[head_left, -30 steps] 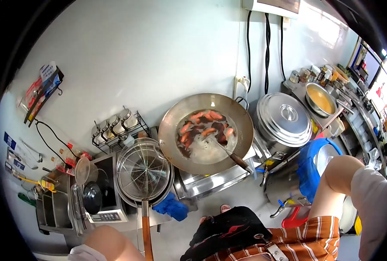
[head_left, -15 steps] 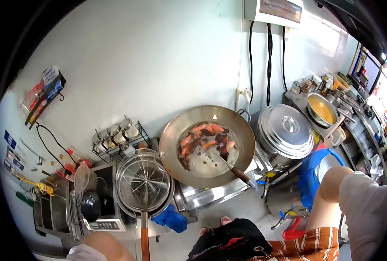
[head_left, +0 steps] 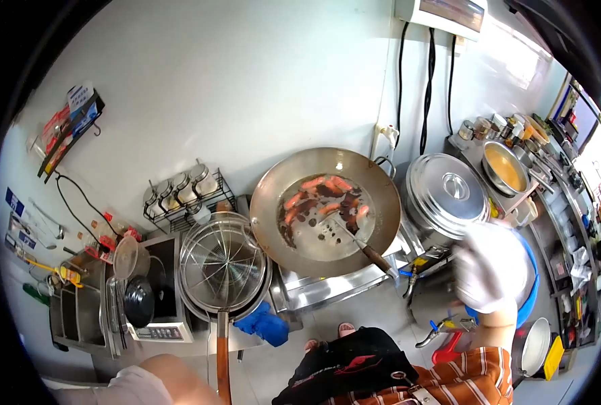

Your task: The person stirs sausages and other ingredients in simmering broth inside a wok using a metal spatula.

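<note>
My right hand (head_left: 486,266), in a white glove, is smeared by motion in front of a blue-edged container (head_left: 531,290) at the right; its fingers cannot be made out. My left hand (head_left: 128,388), also white-gloved, is at the lower left edge with its fingers hidden. Near it rises the wooden handle of a wire strainer (head_left: 226,260), which lies over a metal pot. A wok (head_left: 273,182) in the middle holds liquid with several reddish sausage-like pieces (head_left: 341,183) and dark bits. A wooden-handled utensil (head_left: 374,256) leans in it.
A lidded steel pot (head_left: 442,189) stands right of the wok. Beyond it is a bowl of yellow liquid (head_left: 505,172). A jar rack (head_left: 185,196) and an induction cooker (head_left: 158,334) are on the left. A blue cloth or bag (head_left: 265,327) hangs below the strainer.
My right hand has swung inward from the right edge to the blue-edged container. My left hand has shifted slightly at the bottom edge. The view has tilted a little.
</note>
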The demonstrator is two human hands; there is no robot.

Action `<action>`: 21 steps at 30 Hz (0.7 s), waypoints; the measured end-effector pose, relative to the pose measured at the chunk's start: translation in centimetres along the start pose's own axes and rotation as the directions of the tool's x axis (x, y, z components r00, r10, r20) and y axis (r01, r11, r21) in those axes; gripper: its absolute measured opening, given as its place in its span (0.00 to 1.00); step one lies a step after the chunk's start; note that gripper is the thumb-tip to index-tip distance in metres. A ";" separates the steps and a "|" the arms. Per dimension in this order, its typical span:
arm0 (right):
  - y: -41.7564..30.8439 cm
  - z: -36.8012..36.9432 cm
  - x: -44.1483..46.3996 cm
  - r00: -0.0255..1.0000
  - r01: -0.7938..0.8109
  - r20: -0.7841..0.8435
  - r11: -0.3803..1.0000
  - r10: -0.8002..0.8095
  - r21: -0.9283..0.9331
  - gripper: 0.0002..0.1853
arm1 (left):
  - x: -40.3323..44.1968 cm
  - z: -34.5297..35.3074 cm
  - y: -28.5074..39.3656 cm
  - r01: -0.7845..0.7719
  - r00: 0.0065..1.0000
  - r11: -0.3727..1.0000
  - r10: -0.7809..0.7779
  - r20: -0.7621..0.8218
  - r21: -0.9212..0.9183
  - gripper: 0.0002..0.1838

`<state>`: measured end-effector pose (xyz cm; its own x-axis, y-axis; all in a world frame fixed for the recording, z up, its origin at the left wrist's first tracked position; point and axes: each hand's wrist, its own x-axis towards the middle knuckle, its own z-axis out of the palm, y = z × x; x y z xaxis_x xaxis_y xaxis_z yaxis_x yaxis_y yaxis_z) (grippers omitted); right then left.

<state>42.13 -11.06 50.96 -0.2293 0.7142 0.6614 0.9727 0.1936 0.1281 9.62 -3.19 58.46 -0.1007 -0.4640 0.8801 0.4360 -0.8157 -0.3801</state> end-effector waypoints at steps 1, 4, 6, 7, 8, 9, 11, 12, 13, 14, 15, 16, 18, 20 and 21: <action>0.5 4.3 -0.8 0.998 -0.015 -0.054 0.977 0.027 0.212 0.19 | -0.9 0.3 0.2 0.095 0.986 0.995 -0.095 -0.136 0.000 0.07; 1.1 15.0 -6.9 0.894 -0.241 0.406 0.967 0.189 0.082 0.30 | -6.0 -4.8 1.2 0.237 0.971 0.908 -0.225 -0.077 0.345 0.08; 1.8 20.4 -12.0 0.857 -0.236 0.470 0.972 0.210 -0.005 0.35 | -11.8 -11.7 3.5 0.652 0.713 0.750 -0.657 0.246 0.112 0.11; 1.9 22.1 -13.5 0.827 -0.251 0.516 0.968 0.222 -0.013 0.35 | -12.8 -6.0 5.0 0.376 0.759 0.823 -0.537 0.368 0.426 0.09; 2.0 23.5 -15.1 0.794 -0.267 0.562 0.963 0.233 -0.022 0.36 | -14.5 -5.1 6.3 0.516 0.600 0.762 -0.647 0.470 0.391 0.07; 1.8 23.9 -15.3 0.713 -0.358 0.644 0.934 0.276 -0.004 0.37 | -17.2 -5.7 7.5 0.596 0.375 0.655 -0.739 0.560 0.465 0.08; 1.5 25.1 -15.1 0.630 -0.468 0.714 0.883 0.305 0.035 0.34 | -23.9 -6.3 10.3 0.729 0.142 0.473 -0.812 0.567 0.495 0.07; 1.4 25.8 -15.3 0.603 -0.530 0.731 0.846 0.321 0.065 0.33 | -27.4 -7.6 11.8 0.789 0.011 0.343 -0.838 0.546 0.510 0.08; 1.2 25.9 -14.9 0.599 -0.533 0.733 0.844 0.324 0.063 0.33 | -31.5 -9.7 13.3 0.769 -0.020 0.330 -0.844 0.537 0.547 0.10; 1.0 26.0 -14.0 0.574 -0.548 0.742 0.836 0.347 0.034 0.33 | -34.2 -11.6 15.0 0.739 -0.078 0.286 -0.862 0.500 0.610 0.09; 1.2 26.1 -13.3 0.548 -0.562 0.751 0.827 0.369 0.004 0.33 | -36.7 -13.5 16.3 0.693 -0.168 0.239 -0.864 0.475 0.681 0.12; 1.4 26.3 -13.0 0.542 -0.565 0.755 0.825 0.369 0.002 0.33 | -38.7 -15.4 17.1 0.635 -0.257 0.194 -0.860 0.441 0.748 0.14; 1.7 27.3 -12.7 0.552 -0.525 0.747 0.851 0.371 -0.034 0.34 | -41.2 -17.7 17.8 0.484 -0.192 0.331 -0.863 0.467 0.810 0.17; 2.0 26.9 -12.6 0.615 -0.470 0.713 0.882 0.337 -0.012 0.32 | -43.0 -19.6 17.9 0.306 -0.122 0.444 -0.859 0.497 0.842 0.20; 2.0 25.5 -11.9 0.633 -0.472 0.702 0.882 0.327 0.015 0.31 | -43.8 -20.4 17.9 0.302 -0.215 0.352 -0.880 0.423 0.886 0.21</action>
<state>45.91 -2.02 24.49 0.1469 0.9874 -0.0579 0.9652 -0.1559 -0.2100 3.57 -4.52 7.33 0.0163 0.9639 0.2658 0.9155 -0.1213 0.3836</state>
